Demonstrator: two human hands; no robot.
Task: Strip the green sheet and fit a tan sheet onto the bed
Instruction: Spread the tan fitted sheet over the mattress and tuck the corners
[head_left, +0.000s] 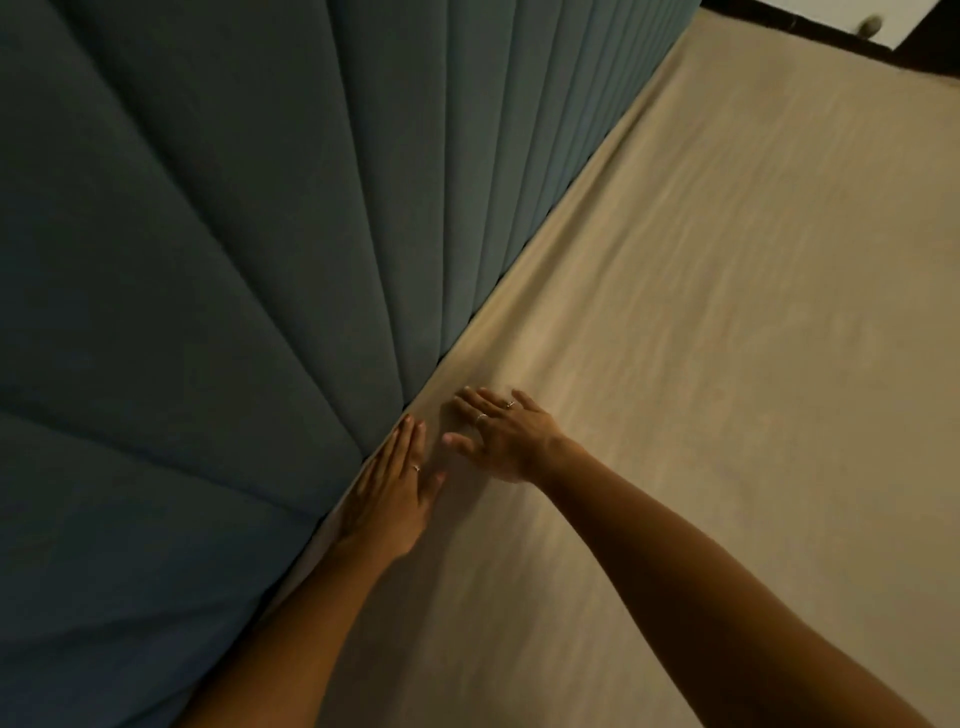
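A tan sheet (727, 322) covers the mattress across the right half of the head view, with soft creases running along it. My left hand (387, 491) lies flat with straight fingers on the sheet's edge, right where it meets the padded headboard. My right hand (501, 434) rests palm down on the sheet just to the right, fingers spread and pointing toward the headboard. Neither hand grips the cloth. No green sheet is in view.
A dark teal headboard (208, 260) with vertical padded channels fills the left side and borders the mattress. At the top right, past the bed's far edge, stands a white piece of furniture (857, 15) with a small knob.
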